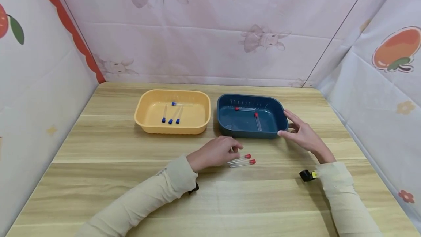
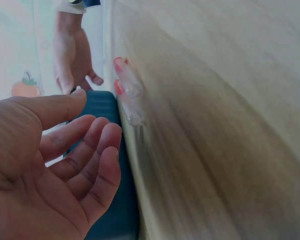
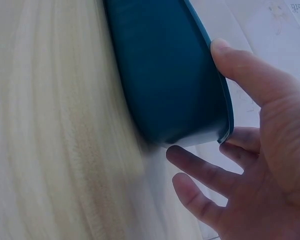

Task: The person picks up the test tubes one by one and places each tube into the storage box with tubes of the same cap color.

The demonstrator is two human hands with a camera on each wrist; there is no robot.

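The left hand [image 1: 217, 151], its grip loosely curled and holding nothing, is just beside two red-capped tubes [image 1: 243, 163]; the right hand [image 1: 306, 135] grips the blue tray's rim [image 1: 285, 121].

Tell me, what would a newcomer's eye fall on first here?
Probably the two trays side by side: the yellow tray holds four blue-capped tubes, and the blue tray to its right holds two red-capped tubes. Next, perhaps, the right hand gripping the blue tray's right end, and the left hand beside another red-capped pair on the table.
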